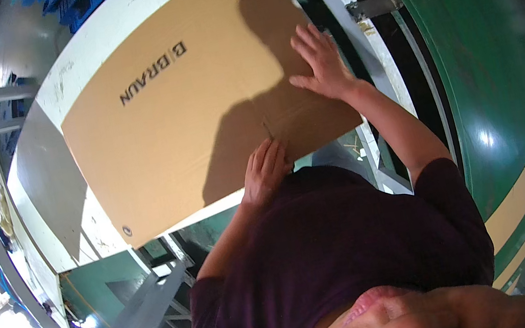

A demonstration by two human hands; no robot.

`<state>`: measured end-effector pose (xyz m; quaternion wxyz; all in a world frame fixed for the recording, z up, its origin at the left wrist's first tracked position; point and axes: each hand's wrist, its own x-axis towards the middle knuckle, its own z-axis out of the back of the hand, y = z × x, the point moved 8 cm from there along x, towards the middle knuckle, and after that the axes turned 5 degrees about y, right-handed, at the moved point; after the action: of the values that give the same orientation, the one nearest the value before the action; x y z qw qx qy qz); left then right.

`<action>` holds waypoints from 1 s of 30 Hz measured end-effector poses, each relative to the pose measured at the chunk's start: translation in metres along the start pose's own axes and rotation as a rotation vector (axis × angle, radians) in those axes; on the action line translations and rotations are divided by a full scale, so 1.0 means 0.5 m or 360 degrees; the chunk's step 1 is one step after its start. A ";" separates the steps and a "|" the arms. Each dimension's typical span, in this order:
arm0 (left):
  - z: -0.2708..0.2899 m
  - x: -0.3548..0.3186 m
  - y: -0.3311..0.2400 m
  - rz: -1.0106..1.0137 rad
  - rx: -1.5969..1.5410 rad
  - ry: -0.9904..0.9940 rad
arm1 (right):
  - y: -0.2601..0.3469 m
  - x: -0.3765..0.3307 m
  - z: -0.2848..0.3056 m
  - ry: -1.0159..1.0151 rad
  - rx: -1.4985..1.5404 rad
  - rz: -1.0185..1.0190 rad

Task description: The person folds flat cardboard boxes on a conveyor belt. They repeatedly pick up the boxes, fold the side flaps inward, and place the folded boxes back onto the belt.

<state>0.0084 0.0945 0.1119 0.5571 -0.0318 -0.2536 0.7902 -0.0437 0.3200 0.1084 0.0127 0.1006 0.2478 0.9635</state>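
A large flat brown cardboard sheet [185,121] lies in front of me, with dark lettering on its far left part and a small round mark at its near left corner. At its near edge, close to a short slit, my left hand [266,169] has its fingers bent together over the cardboard. The thumb is hidden, and the hand looks closed on that edge. Toward the right end of the sheet, my right hand [324,65] is open with fingers spread, over or on the cardboard; contact is hard to judge. Shadows fall across the sheet around both hands.
Beneath the sheet is a white tabletop [54,179]. A metal rail [370,39] runs along its right side, with a green belt-like surface [478,70] beyond, carrying more cardboard [521,178]. Blue crates [73,4] stand at the far left. Grey metal framing [141,312] is at the near left.
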 end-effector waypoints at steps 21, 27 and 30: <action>-0.057 -0.005 0.011 0.0501 0.0450 0.0453 | -0.996 0.338 0.142 -0.0340 -0.1099 -0.1237; -0.050 -0.017 0.028 0.0442 0.0408 0.0393 | -1.032 0.357 0.178 -0.0323 -0.1259 -0.0878; -0.049 -0.006 0.012 0.0305 0.0422 0.0317 | -0.940 0.275 0.240 -0.0266 -0.0837 -0.0741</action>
<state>0.0126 0.0991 0.0875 0.5010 -0.0602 -0.0867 0.8590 -0.1665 0.7995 0.0113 0.2774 0.1131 0.0059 0.9541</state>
